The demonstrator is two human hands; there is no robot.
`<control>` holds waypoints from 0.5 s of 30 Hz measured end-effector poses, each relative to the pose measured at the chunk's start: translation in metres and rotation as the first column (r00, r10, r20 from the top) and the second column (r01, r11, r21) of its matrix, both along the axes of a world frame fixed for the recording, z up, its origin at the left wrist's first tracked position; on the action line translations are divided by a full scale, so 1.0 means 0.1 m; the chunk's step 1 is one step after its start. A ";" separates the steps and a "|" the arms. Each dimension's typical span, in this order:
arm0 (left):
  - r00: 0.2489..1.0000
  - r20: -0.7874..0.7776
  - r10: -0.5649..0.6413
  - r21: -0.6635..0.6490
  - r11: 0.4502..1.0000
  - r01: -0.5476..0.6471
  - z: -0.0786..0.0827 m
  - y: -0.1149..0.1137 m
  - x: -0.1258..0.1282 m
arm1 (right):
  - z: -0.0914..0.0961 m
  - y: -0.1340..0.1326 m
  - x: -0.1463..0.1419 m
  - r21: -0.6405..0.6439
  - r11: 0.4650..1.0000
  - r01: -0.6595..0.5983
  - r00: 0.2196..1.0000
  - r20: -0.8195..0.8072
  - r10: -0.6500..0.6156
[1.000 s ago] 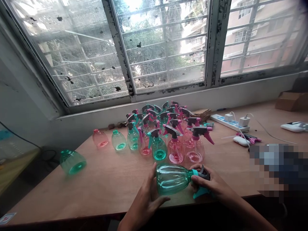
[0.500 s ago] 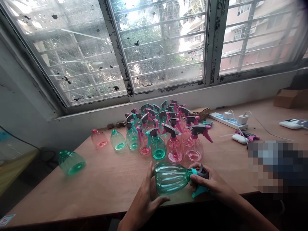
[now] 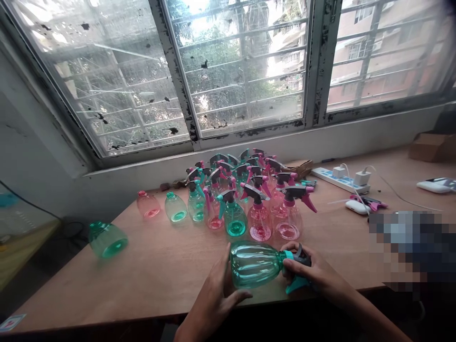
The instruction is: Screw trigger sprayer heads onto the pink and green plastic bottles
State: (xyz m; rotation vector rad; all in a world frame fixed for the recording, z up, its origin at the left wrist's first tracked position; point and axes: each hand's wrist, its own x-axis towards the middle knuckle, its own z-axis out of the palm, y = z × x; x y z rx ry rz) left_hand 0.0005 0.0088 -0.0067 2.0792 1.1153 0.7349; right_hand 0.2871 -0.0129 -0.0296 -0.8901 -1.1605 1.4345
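A green spray bottle (image 3: 254, 263) lies sideways in the air over the table's front edge, its base to the left and its neck to the right. My left hand (image 3: 217, 289) cups the base, thumb below and fingers partly hidden behind the plastic. Wrapped around the turquoise collar and black-and-turquoise trigger head (image 3: 297, 282) is my right hand (image 3: 311, 268). Just behind stand several spray bottles with heads, among them a green one (image 3: 235, 221) and a pink one (image 3: 259, 223). Headless bottles stand to the left: a pink one (image 3: 148, 205), a pale green one (image 3: 175, 207) and a darker green one (image 3: 108, 240).
On the right of the wooden table (image 3: 160, 280) are a white power strip (image 3: 340, 180) with plugged-in chargers, a white mouse-shaped object (image 3: 357, 207) and a pink trigger head (image 3: 373, 203). A cardboard box (image 3: 432, 146) stands at the far right. A pixelated patch covers the right edge.
The view has shifted slightly. Both hands keep nearly the same hold on the green spray bottle, and the bottles on the table stay where they were.
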 end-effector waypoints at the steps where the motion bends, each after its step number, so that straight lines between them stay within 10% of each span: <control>1: 1.000 -0.014 -0.010 0.000 1.000 0.010 0.01 0.00 0.00 | 0.00 0.00 0.00 0.004 1.000 0.000 1.000 0.007 0.000; 15: 1.000 0.003 -0.001 -0.012 1.000 0.001 -0.05 0.02 -0.03 | -0.02 0.00 0.01 0.011 0.999 0.031 0.999 0.045 -0.031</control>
